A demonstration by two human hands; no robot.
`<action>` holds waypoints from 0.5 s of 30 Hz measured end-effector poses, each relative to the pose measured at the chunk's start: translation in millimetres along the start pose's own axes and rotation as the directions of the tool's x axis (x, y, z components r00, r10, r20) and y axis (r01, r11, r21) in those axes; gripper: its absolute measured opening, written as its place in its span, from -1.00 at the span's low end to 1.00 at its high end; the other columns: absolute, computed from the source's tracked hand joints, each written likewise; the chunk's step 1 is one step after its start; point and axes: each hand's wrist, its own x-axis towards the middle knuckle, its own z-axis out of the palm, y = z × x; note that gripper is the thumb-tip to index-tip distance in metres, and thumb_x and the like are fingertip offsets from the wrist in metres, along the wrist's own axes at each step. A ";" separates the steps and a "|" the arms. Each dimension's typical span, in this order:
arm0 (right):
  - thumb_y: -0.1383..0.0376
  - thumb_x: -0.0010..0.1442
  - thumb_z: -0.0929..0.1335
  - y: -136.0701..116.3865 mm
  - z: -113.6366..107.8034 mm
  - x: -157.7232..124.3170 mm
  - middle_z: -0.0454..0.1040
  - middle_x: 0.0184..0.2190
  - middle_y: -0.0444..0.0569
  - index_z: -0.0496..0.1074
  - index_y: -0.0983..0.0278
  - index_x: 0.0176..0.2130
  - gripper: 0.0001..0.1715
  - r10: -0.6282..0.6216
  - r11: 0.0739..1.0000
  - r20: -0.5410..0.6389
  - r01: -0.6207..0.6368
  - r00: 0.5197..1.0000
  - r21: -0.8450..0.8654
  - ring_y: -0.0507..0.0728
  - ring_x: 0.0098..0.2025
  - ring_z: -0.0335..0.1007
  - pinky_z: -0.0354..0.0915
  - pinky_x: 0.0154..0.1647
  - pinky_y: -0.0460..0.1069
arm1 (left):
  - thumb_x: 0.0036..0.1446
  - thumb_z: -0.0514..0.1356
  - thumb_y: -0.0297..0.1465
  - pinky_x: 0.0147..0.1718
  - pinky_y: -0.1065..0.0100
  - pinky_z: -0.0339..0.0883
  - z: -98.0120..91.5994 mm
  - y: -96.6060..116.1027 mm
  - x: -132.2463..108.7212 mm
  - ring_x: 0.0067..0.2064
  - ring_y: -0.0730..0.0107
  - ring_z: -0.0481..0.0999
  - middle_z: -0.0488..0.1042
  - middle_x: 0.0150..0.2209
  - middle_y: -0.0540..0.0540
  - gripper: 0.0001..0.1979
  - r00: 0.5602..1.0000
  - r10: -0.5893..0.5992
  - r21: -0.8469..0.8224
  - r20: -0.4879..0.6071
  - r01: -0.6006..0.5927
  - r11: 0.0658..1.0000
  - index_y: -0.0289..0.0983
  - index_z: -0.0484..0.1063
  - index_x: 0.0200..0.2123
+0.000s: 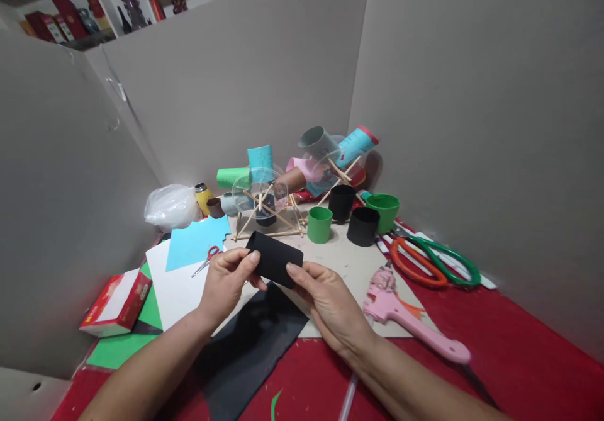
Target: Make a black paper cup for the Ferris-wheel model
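A black paper-wrapped tube (275,257) is held level between both hands above a beige cardboard sheet (349,263). My left hand (227,281) pinches its left end with thumb and fingers. My right hand (330,304) grips the right end from below. Under the hands lies a black paper sheet (250,352). Behind stands a wheel model of wooden sticks with coloured tubes (264,194).
A pink glue gun (406,317) lies at the right on the red surface. Large orange and green scissors (431,260), green cup (319,224) and black cups (363,225) sit behind. Small red scissors (207,258), coloured papers and a red box (116,303) are left. Grey walls enclose all.
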 end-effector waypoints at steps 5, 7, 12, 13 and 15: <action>0.08 -0.16 0.61 2.7 -0.5 -1.0 0.42 -0.62 -0.16 0.50 0.29 -0.58 -0.61 -0.003 0.999 0.007 0.003 1.000 -0.036 0.08 -0.45 0.35 0.29 -0.35 -0.01 | 0.09 0.29 -0.13 -0.49 0.40 0.24 -3.6 2.1 1.7 -0.59 0.41 0.41 0.46 -0.69 -0.03 -0.66 0.996 0.078 0.070 -0.036 -0.075 0.995 -0.26 0.55 -0.56; 0.09 -0.15 0.61 3.5 -1.1 -1.2 0.44 -0.61 -0.15 0.52 0.30 -0.56 -0.62 -0.006 0.999 0.005 0.006 1.000 -0.043 0.08 -0.45 0.35 0.30 -0.36 -0.01 | 0.11 0.28 -0.16 -0.50 0.40 0.22 -3.6 1.6 0.4 -0.59 0.42 0.39 0.46 -0.68 -0.02 -0.66 0.989 0.131 0.127 -0.072 -0.121 0.984 -0.25 0.54 -0.58; 0.11 -0.14 0.61 2.1 -0.7 -1.0 0.46 -0.59 -0.16 0.54 0.31 -0.51 -0.64 -0.004 1.000 0.006 0.004 1.000 -0.020 0.05 -0.46 0.35 0.29 -0.37 -0.06 | 0.16 0.25 -0.24 -0.45 0.41 0.23 -3.2 -2.6 -3.2 -0.56 0.45 0.37 0.47 -0.66 -0.01 -0.64 0.964 0.252 0.277 -0.090 -0.219 0.936 -0.23 0.48 -0.65; 0.11 -0.13 0.61 1.5 -0.5 -0.7 0.47 -0.58 -0.16 0.54 0.30 -0.52 -0.64 0.000 1.000 0.007 0.000 1.000 -0.009 0.04 -0.45 0.35 0.29 -0.37 -0.07 | 0.15 0.25 -0.25 -0.44 0.41 0.23 -3.4 -3.2 -3.5 -0.56 0.45 0.38 0.47 -0.66 0.00 -0.65 0.960 0.264 0.289 -0.093 -0.228 0.930 -0.23 0.49 -0.64; 0.12 -0.12 0.60 0.5 -0.9 0.3 0.50 -0.54 -0.14 0.52 0.30 -0.52 -0.66 0.011 1.000 0.009 -0.011 1.000 0.020 0.03 -0.45 0.36 0.29 -0.38 -0.08 | 0.14 0.26 -0.24 -0.43 0.41 0.26 -4.2 -3.7 -3.3 -0.55 0.43 0.40 0.46 -0.65 0.01 -0.70 0.951 0.285 0.289 -0.120 -0.241 0.926 -0.22 0.52 -0.60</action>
